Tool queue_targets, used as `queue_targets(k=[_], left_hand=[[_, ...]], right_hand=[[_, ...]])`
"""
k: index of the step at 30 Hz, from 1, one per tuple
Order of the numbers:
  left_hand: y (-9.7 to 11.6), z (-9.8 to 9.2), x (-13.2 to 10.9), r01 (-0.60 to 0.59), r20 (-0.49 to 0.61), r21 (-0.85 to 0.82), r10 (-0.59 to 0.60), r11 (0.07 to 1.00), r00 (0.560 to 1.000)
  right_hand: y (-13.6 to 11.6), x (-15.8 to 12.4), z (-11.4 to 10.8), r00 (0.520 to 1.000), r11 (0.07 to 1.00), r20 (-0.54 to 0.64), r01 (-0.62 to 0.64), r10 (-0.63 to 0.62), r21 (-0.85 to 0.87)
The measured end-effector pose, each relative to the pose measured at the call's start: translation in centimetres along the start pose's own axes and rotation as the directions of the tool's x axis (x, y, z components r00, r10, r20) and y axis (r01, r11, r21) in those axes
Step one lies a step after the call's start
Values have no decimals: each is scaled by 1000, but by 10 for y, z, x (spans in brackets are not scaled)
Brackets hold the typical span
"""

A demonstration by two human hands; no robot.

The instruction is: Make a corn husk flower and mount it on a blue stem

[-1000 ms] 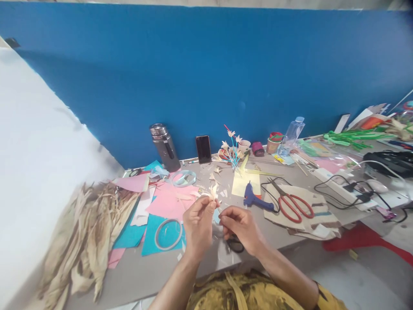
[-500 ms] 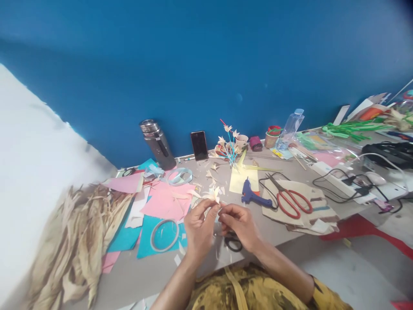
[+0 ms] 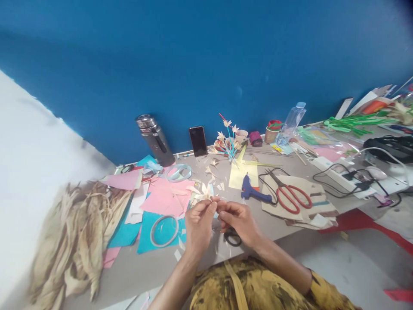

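Note:
A small cream flower with pointed petals, which looks made of dried husk, sticks up from the fingertips of my left hand. That hand pinches it at its base. Right beside it, my right hand has thumb and fingers pressed together, its fingertips meeting the left ones near the flower's base. What the right fingers pinch is hidden. Black-handled scissors lie partly under my right hand. Beyond the hands, loose cream petal pieces lie on the table, and similar flowers on blue stems stand behind them.
A blue glue gun and red-handled scissors lie to the right. Dried husks hang over the left edge. Pink paper, a tape roll, a flask, a phone and a power strip are around.
The flower has turned and tipped a little to the left in my fingers, its petals now spread wider in view. Both hands stay close together, and the view has shifted slightly.

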State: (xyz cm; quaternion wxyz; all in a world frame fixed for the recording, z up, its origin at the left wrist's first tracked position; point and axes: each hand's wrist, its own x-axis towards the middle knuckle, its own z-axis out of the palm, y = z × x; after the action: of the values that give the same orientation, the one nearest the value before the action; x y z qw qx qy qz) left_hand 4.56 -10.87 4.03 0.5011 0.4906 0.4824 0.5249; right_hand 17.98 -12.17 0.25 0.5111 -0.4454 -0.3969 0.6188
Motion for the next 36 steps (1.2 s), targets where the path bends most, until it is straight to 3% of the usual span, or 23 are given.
queue_targets(k=[4,10,15,22,30,36], left_hand=[[-3,-6,1,43,39,17,-44,999,998],[-3,-16,8,122,-58,-9,-122,992,991],[-5,-18,13,230,17,-169,-230,958,973],[-17,-14,9,199,11,-443,-216,874,976],[-19,-16,10,233,37,-513,-249,826,968],[-23,-11,8,235,29,-504,-256,831,966]], right_hand=[[3,0,0,1000,999,4,-25,25,23],[3,-3,0,998,1000,64,-18,19,-17],[-3,-4,2,995,999,99,-26,28,-18],[-4,-2,4,994,997,98,-60,56,39],[1,-1,7,986,992,150,-89,75,88],[2,-2,8,995,998,87,-56,52,39]])
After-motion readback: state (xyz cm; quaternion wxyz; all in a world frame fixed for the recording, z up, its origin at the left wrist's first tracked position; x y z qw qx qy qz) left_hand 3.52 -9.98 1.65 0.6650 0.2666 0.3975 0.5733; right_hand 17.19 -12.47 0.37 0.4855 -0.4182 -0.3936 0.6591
